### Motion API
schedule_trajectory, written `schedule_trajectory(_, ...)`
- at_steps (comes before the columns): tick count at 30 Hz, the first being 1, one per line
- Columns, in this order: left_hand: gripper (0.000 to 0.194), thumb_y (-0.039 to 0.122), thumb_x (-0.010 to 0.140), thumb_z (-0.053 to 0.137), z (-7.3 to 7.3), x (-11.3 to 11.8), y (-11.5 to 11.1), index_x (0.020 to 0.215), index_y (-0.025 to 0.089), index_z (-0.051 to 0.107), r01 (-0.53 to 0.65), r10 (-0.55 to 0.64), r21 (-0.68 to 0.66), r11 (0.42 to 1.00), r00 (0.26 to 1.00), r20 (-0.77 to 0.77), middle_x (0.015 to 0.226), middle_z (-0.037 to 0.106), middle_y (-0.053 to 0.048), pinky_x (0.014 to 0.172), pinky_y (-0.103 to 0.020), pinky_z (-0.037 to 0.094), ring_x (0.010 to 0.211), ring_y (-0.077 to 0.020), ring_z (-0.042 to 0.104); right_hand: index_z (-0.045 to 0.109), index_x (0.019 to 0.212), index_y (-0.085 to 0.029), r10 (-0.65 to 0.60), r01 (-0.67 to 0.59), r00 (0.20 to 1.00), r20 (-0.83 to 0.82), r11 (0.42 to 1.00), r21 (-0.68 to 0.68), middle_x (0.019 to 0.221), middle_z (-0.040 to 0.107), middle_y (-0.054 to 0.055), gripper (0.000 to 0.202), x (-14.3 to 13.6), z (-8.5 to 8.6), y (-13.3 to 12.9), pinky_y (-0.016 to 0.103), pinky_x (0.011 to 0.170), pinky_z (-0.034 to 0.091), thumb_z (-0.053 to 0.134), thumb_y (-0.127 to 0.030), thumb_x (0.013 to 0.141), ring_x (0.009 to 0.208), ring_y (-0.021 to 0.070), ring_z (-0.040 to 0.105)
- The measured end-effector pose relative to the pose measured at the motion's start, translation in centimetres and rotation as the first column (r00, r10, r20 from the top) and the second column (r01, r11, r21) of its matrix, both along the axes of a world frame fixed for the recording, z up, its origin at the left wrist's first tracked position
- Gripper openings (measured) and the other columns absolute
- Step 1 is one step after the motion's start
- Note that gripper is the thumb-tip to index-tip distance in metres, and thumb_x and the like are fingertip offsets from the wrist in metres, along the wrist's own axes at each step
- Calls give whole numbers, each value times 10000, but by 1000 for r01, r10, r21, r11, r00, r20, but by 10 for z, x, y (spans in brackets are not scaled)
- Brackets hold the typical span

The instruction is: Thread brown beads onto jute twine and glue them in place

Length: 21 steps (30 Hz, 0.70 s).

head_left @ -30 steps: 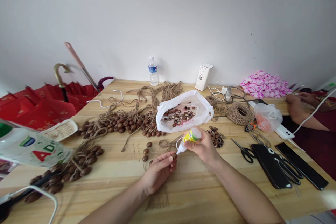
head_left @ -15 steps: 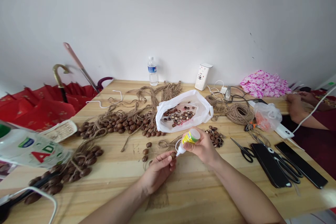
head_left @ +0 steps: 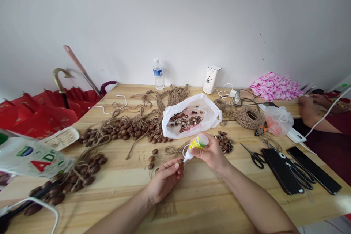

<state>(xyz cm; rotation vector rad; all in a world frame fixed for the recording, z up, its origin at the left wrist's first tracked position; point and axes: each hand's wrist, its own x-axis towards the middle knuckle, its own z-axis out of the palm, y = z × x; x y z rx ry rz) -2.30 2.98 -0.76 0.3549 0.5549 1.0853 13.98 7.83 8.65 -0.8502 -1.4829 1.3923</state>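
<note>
Between its fingertips, my left hand [head_left: 166, 177] pinches a brown nut shell [head_left: 180, 162]. My right hand [head_left: 211, 151] is wrapped round a small white glue bottle [head_left: 199, 142] with a yellow label, tilted nozzle down. The nozzle tip is at the shell. Just beyond lies a loop of twine [head_left: 172, 150]. Loose brown nuts [head_left: 151, 159] stand in a short row left of my hands. Behind them, an open white plastic bag [head_left: 193, 131] holds several shell pieces, and a pile of shells [head_left: 224, 142] lies beside my right hand.
Nuts strung on twine [head_left: 123, 130] spread across the left. A large white bottle [head_left: 33, 157] leans at the left edge. On the right are a twine coil [head_left: 250, 118], small scissors [head_left: 257, 160], large scissors [head_left: 300, 173] and a black phone [head_left: 281, 172]. Another person's hand [head_left: 308, 111] rests farther right.
The view has shifted very slightly. Both hands keep nearly the same pose, with the glue nozzle still at the shell.
</note>
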Motion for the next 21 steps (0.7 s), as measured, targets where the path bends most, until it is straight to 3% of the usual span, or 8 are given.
schedule_trajectory(21,202,201,639,759,0,0,0,817,121,708,10,-10,-5,1000,1000,13,654,576,-19,574,-237,303,611,-97,451,578,730,-160,23,-22,1000,-8,999,26,684,551,-3,372,0,2,-2,244,560,401,815,-394,565,607,128,483)
